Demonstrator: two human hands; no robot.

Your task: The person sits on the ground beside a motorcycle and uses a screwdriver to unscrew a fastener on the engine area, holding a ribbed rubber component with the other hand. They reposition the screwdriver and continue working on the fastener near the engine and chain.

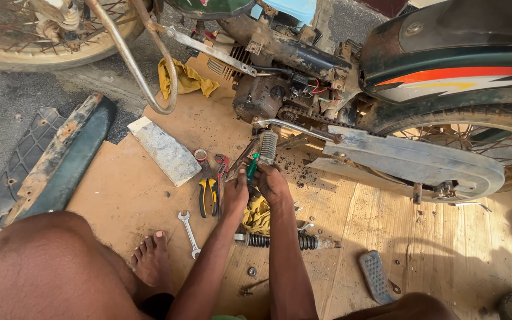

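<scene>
Both my hands meet under the motorcycle's engine (268,95), near the ribbed footpeg (267,147). My left hand (236,192) is closed around a tool with a green handle (251,168), whose tip points up toward the footpeg. My right hand (272,184) is closed next to it, pressing on the same tool or a part beneath; which one is hidden by the fingers. A yellow rag (258,216) lies just under my hands. The chain cover (410,160) runs to the right toward the rear wheel (481,139).
On the wooden board lie yellow-handled pliers (207,192), a red-handled tool (221,166), a spanner (189,232), a coil spring shock (282,240), a rubber pedal pad (374,275) and loose bolts. A dirty body panel (60,160) lies left. My bare foot (152,258) rests nearby.
</scene>
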